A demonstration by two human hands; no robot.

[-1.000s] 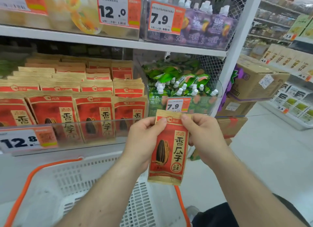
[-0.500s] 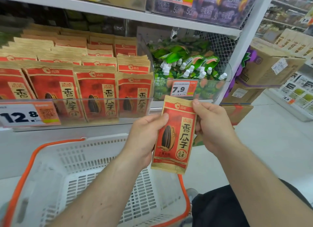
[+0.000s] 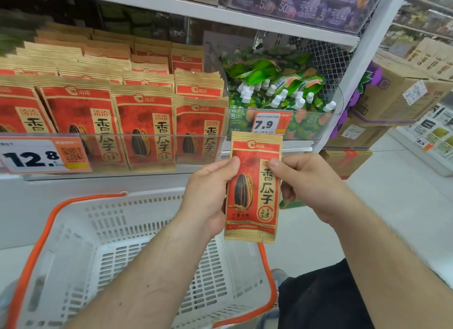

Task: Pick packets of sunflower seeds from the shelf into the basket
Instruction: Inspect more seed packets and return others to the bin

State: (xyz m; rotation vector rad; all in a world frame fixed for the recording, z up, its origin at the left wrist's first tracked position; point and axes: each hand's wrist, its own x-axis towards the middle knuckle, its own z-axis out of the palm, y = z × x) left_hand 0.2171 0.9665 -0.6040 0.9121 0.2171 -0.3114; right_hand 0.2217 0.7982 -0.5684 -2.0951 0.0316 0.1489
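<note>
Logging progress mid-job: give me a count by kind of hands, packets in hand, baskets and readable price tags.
Hands: 2, left hand and right hand
Sunflower seed packet in hand: 1
White basket: 1
Price tags: 2, the 12.8 tag and the 7.9 tag
Total: 6

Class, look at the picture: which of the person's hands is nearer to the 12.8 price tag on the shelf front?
Left. The left hand grips the red sunflower seed packet on its side toward the 12.8 price tag; the right hand pinches the packet's far side.
</note>
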